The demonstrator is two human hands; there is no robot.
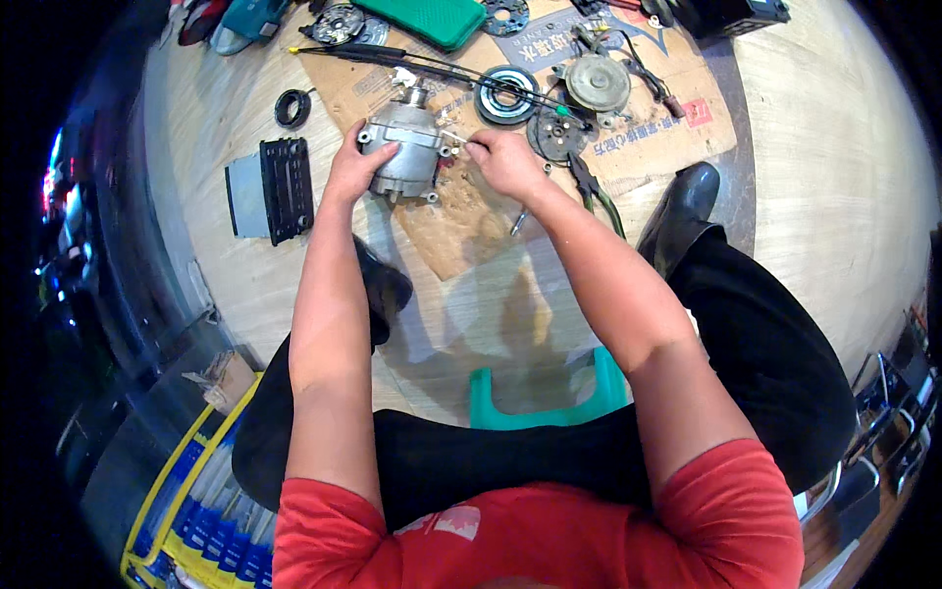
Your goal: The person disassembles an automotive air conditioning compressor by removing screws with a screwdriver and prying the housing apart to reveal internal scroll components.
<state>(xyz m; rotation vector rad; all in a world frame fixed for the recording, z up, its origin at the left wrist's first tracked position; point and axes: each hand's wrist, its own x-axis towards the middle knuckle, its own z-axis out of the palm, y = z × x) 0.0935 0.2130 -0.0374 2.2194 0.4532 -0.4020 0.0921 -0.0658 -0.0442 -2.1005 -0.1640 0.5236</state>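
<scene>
Cardboard [510,211] lies flattened on the wooden floor in my head view, and I take the grey metal compressor body [402,147] standing on it as my landmark. My left hand [351,167] clasps the compressor's left flank, fingers curled around the housing and holding it steady. My right hand [505,162] sits just to the right of the compressor, fingers pinched shut around a thin metal tool [453,140] whose tip touches the compressor's right side; I cannot make out what kind of tool it is.

Just beyond the compressor, to its right, a black ring-shaped pulley [507,94] lies flat, and farther right rests a round tan disc [597,82]. A long thin black rod [422,61] runs across the cardboard behind the compressor. Left of it, off the cardboard, a small black rubber ring [292,107] lies on the floor, and nearer me on that side sits a black ribbed box with a grey face [270,189]. Far behind the compressor lies a green case [422,20], closed, so I cannot see its contents.

Well below the compressor, at the lower left edge, a yellow carton [191,520] holds a row of blue-and-white tubes [231,535]. A green plastic stool [549,393] shows between my knees.
</scene>
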